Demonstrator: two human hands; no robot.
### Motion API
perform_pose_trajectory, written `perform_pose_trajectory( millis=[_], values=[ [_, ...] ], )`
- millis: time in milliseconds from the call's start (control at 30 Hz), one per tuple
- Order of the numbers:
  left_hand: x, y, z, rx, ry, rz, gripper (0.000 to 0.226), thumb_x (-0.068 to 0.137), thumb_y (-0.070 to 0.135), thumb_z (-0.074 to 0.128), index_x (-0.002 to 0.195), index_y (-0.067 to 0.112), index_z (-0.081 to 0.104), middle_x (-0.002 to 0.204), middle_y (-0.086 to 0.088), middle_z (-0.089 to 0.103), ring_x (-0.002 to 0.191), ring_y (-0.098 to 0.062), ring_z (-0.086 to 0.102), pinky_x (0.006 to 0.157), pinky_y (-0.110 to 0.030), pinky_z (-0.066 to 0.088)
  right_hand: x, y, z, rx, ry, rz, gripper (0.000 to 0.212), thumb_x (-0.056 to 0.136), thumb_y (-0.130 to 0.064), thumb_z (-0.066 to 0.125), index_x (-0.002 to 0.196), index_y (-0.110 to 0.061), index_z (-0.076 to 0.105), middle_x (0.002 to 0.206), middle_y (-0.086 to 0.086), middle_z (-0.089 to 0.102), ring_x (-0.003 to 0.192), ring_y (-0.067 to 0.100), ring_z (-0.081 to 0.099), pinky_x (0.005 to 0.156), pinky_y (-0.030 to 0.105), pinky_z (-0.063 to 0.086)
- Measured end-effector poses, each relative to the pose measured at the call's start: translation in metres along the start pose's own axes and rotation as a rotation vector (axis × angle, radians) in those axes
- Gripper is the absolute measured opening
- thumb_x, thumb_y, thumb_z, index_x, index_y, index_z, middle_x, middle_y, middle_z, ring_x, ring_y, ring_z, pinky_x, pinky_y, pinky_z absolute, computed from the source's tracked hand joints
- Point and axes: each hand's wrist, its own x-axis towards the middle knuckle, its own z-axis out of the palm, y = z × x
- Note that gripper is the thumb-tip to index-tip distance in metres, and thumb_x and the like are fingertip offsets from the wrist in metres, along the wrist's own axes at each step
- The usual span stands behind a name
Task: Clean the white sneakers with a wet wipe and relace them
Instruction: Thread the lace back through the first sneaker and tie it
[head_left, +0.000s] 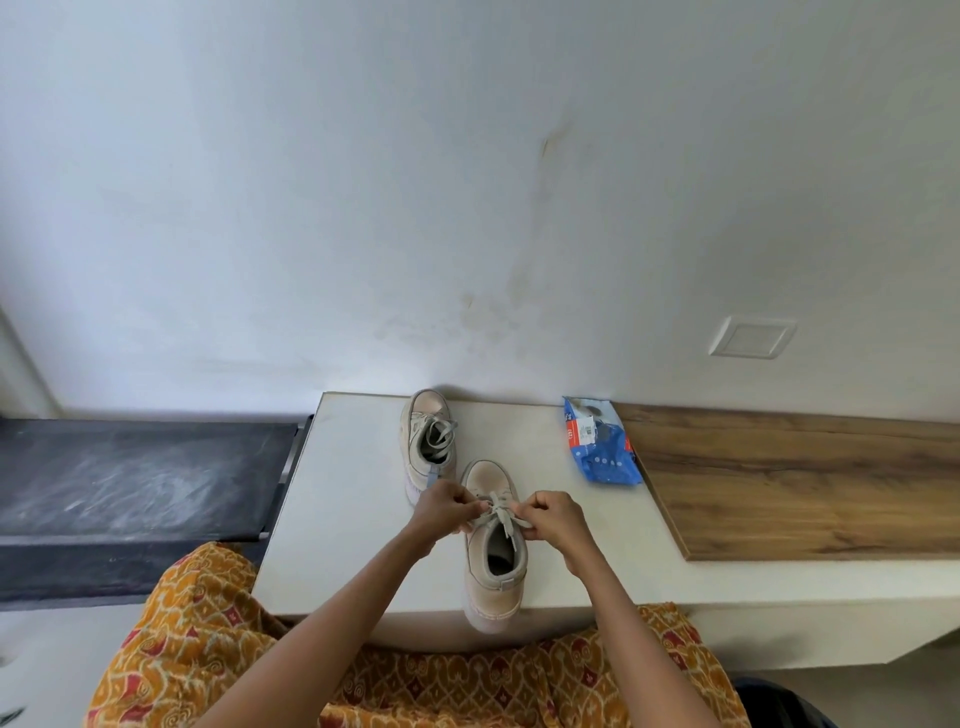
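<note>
Sneakers (493, 545): two; laces (500, 512) pinched by two hands (444, 506); one wipes pack (600, 441).

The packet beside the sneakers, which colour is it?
The packet is blue with white dots and a red-and-white label; the head view shows it.

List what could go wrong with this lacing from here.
1. The near sneaker overhangs the white table edge; a hard pull by the left hand or right hand on the lace might tip it off.
2. The far sneaker stands close behind; the left hand may knock it.
</note>
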Motion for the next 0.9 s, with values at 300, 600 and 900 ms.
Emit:
perform_pose_trajectory(
  millis=[300, 600, 900],
  values=[
    [-0.006, 0.001, -0.003, -0.099, -0.053, -0.137, 0.029, 0.094, 0.036, 0.054, 0.086, 0.008, 0.059, 0.077, -0.005, 0.063, 0.051, -0.012, 0.061, 0.049, -0.021, 0.047, 0.001, -0.015, 0.009, -0.201, -0.014, -0.012, 0.042, 0.084, -0.050, 0.058, 0.064, -0.014, 0.056, 0.066, 0.004, 0.059, 0.074, 0.026, 0.063, 0.076, 0.042, 0.056],
    [-0.004, 0.010, 0.003, -0.258, -0.090, -0.214, 0.017, 0.090, 0.031, 0.059, 0.085, 0.015, 0.060, 0.071, -0.001, 0.053, 0.056, -0.011, 0.050, 0.050, -0.019, 0.043, 0.002, -0.014, 0.022, -0.172, 0.072, -0.025, 0.034, 0.085, -0.042, 0.061, 0.058, -0.021, 0.055, 0.057, -0.005, 0.053, 0.061, 0.016, 0.050, 0.061, 0.028, 0.036],
    [-0.007, 0.006, 0.014, -0.579, 0.031, -0.290, 0.014, 0.087, 0.010, 0.047, 0.075, 0.010, 0.054, 0.063, -0.003, 0.054, 0.052, -0.015, 0.050, 0.051, -0.022, 0.039, -0.013, -0.007, 0.020, -0.037, 0.221, -0.039, 0.023, 0.086, -0.026, 0.060, 0.068, -0.012, 0.064, 0.064, 0.000, 0.061, 0.064, 0.016, 0.055, 0.058, 0.026, 0.040]
  ],
)
